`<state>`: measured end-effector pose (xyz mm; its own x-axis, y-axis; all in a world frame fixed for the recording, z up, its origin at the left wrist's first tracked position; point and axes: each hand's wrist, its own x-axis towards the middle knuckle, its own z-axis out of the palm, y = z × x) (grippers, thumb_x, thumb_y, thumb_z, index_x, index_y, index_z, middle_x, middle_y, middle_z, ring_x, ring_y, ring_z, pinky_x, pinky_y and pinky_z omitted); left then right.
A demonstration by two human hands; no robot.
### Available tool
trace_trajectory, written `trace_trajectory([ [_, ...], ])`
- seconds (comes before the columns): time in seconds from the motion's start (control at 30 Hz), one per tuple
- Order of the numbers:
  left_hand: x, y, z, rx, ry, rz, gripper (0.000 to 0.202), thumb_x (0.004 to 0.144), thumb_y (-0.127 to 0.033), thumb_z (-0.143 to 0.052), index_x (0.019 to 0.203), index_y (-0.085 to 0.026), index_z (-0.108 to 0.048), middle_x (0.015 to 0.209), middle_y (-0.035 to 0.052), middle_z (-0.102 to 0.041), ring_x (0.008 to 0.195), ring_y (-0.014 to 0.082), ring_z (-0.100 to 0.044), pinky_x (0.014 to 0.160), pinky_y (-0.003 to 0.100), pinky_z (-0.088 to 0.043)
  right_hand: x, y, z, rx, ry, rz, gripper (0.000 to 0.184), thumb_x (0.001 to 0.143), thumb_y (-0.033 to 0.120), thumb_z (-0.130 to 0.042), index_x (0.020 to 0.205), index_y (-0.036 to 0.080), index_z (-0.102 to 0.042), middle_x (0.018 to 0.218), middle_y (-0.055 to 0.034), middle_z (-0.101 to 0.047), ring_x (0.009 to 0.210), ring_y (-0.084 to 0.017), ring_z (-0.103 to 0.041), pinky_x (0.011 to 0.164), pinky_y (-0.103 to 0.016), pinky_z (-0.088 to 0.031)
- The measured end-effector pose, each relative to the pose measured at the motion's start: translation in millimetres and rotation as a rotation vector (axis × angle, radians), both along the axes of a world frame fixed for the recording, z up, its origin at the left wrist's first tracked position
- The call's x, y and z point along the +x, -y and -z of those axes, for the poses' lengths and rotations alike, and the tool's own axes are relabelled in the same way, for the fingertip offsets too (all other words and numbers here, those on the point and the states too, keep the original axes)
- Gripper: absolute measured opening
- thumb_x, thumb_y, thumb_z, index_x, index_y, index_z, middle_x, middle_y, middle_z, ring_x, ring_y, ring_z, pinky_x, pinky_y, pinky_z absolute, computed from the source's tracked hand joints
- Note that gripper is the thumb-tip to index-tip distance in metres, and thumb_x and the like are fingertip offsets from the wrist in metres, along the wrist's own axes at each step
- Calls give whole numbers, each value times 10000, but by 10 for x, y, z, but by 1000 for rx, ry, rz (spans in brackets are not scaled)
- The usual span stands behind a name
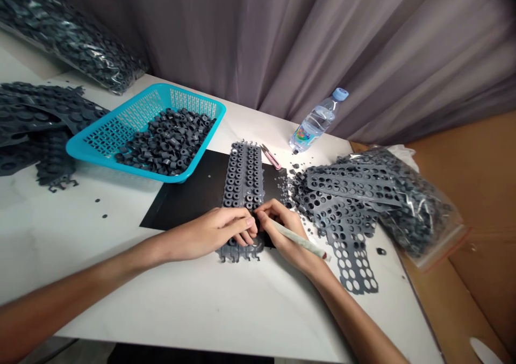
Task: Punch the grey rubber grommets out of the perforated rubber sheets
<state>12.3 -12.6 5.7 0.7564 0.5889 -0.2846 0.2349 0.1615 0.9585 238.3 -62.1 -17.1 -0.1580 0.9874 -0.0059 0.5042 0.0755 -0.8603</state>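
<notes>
A dark grey moulded rubber sheet [244, 173] with rows of ring-shaped pieces lies upright to me on a black mat [189, 197]. My left hand [228, 227] rests across its lower part, fingers curled down on it and thumb close to them. In my right hand [284, 229] is a pale pen-shaped tool [300, 239] with a reddish end. Its working tip is hidden by the fingers, close to the sheet's right edge. Just beyond the sheet lies a pink-handled cutter or snips [271, 157].
A blue basket [76, 148] holds many small rubber rings. Perforated leftover sheets [355, 256] and a plastic bag [427, 224] of grey pieces lie right. A water bottle [316, 122] stands at the back. More sheets [36, 116] and a full bag [76, 36] are left.
</notes>
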Motion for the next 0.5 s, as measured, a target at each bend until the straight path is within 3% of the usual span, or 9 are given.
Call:
trace_trajectory([
  [0.17, 2, -4, 3, -7, 9, 2, 396, 1090, -525, -519, 1065, -174, -700, 1072, 107, -790, 1040, 265, -779, 949, 374, -606, 14, -6, 11, -10, 1, -4, 238, 1087, 403, -553, 1014, 216, -680, 778, -2, -690, 640, -157, -564, 587, -277, -398],
  [0.5, 15, -41, 154, -112, 107, -43, 432, 1068, -570, -571, 1125, -159, -690, 1098, 142, -794, 1108, 307, -789, 960, 416, -634, 6, -8, -12, -31, 0, 5, 228, 1083, 395, -561, 1010, 221, -688, 837, -11, -722, 697, -169, -617, 625, -277, -443],
])
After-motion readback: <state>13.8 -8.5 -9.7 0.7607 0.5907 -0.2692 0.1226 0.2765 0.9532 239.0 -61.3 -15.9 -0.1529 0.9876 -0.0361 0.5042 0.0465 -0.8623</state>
